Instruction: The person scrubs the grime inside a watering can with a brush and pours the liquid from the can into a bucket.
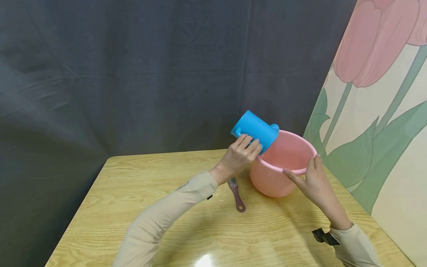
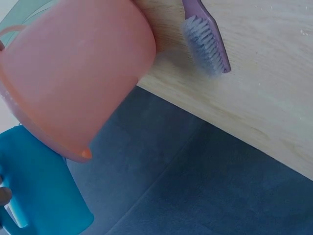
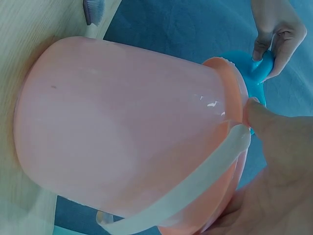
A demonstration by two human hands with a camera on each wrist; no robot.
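My left hand (image 1: pixel 241 152) grips the handle of a blue pitcher (image 1: pixel 257 129). The pitcher is tipped, its lower end at the left side of the rim of a pink bucket (image 1: pixel 271 181). On the bucket's near right side, my right hand (image 1: pixel 317 183) holds the rim, thumb along the outside. The right wrist view shows the bucket's pale carrying handle (image 3: pixel 181 196) hanging down its side. What the bucket and the pitcher hold inside is hidden. A brush (image 1: pixel 237 196) with a purple handle and grey bristles lies left of the bucket, below my left wrist.
A light wood table (image 1: pixel 150 181) carries the bucket and brush. Small wet drops (image 2: pixel 304 33) show on its surface near the brush. Behind it hangs a dark curtain (image 1: pixel 166 74), and a wall with painted tulips (image 1: pixel 383 129) stands at the right.
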